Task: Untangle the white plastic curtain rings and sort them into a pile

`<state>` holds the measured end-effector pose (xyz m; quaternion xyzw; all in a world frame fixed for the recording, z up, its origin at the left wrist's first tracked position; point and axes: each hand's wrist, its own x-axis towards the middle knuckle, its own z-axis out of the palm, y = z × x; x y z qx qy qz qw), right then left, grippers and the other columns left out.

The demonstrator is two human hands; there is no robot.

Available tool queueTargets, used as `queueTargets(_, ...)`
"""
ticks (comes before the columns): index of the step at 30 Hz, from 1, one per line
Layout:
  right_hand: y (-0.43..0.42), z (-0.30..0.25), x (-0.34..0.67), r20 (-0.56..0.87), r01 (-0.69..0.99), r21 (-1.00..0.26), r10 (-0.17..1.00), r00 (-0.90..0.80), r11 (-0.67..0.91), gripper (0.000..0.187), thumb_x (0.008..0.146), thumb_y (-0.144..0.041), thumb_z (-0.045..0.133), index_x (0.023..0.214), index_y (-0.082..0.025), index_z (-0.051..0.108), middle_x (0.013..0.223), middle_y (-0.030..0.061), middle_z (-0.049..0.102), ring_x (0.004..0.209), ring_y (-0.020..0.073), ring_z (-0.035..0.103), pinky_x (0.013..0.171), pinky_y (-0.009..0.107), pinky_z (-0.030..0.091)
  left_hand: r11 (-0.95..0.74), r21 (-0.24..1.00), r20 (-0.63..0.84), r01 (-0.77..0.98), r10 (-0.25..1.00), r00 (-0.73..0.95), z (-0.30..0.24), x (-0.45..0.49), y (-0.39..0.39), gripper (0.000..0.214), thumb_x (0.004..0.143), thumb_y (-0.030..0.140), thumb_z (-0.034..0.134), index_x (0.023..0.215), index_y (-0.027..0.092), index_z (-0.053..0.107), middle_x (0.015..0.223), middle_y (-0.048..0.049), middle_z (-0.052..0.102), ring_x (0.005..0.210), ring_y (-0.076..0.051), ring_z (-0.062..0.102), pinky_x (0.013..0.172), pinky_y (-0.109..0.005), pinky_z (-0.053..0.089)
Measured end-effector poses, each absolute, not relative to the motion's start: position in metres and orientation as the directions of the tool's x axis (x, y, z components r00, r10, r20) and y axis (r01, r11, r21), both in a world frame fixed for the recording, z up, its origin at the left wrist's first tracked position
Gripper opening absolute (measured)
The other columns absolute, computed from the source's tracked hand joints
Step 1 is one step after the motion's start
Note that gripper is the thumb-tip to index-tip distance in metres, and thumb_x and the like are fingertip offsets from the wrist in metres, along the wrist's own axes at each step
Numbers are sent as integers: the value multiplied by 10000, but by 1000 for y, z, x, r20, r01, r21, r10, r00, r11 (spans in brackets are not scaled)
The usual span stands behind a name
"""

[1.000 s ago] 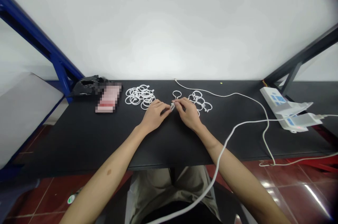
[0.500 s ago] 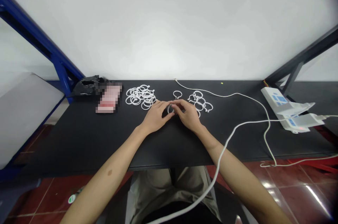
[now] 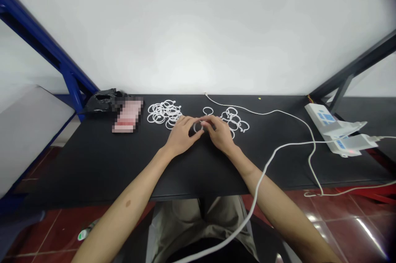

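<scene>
The grip of the left hand [image 3: 182,136] and right hand [image 3: 219,134] was closed on one thin white ring [image 3: 194,128], held between them at the black counter [image 3: 198,172]. Left of that ring lay a big ring pile [image 3: 167,111], right of it a smaller pile [image 3: 229,114], and behind it a loose ring [image 3: 208,107].

Likely workshop: blue metal frame [image 3: 71,85], black bench [image 3: 99,164], red floor tiles [image 3: 49,228].
</scene>
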<state>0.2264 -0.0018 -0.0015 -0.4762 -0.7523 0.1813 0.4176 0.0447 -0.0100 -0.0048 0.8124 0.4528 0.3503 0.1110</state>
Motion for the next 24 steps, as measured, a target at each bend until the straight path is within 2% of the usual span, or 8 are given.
queueTargets(3,7,-1,225,470,784,-440,857,-214,437,387,971,-374,535,1299,-182,610,1204,123,674,1080,277,566,981,430,449,-417,436,507,797,846,165,-1,37,-5,343,933,327,571,1231,161,611,1182,-102,656,1127,-286,536,1026,-454,434)
queueTargets(5,14,-4,225,426,876,-288,871,-245,388,400,970,-345,530,1315,-157,605,1359,151,593,1190,330,495,1010,479,415,-279,387,485,879,872,63,0,30,-1,374,934,300,548,1273,151,602,1236,-130,633,1165,-333,510,1012,-499,427)
queueTargets(7,18,-9,226,363,899,-222,888,-283,378,346,964,-304,535,1264,-166,638,1368,145,589,1195,344,483,995,492,411,-176,343,444,923,896,6,-1,24,1,408,930,272,537,1313,140,586,1282,-152,609,1188,-375,485,992,-538,420)
queueTargets(11,19,-15,229,321,889,-225,892,-319,399,211,958,-230,525,1073,-167,690,1126,145,678,1019,313,556,900,467,448,-128,311,426,942,904,-18,-4,20,2,473,924,257,535,1379,127,543,1359,-156,569,1224,-410,448,992,-561,405)
queueTargets(14,14,-15,233,329,862,-255,878,-348,437,194,956,-158,490,1036,-165,666,1018,127,683,943,279,583,863,430,470,-221,299,467,928,882,60,-5,24,-1,460,945,281,520,1384,144,540,1369,-139,567,1240,-381,439,1033,-542,383)
queueTargets(20,0,-8,237,389,764,-331,818,-424,553,286,945,-93,456,1187,-184,578,1113,102,651,1013,227,611,912,377,499,-503,253,422,827,826,373,-11,36,-5,527,950,326,551,1445,164,475,1359,-112,577,1238,-324,434,1058,-485,382)
queueTargets(24,-4,-5,235,455,673,-380,762,-461,634,359,939,-87,450,1256,-215,558,1162,114,591,1020,228,614,894,389,524,-573,238,394,784,795,461,-15,37,-5,536,968,356,540,1467,180,449,1330,-108,606,1211,-306,468,1047,-474,379)
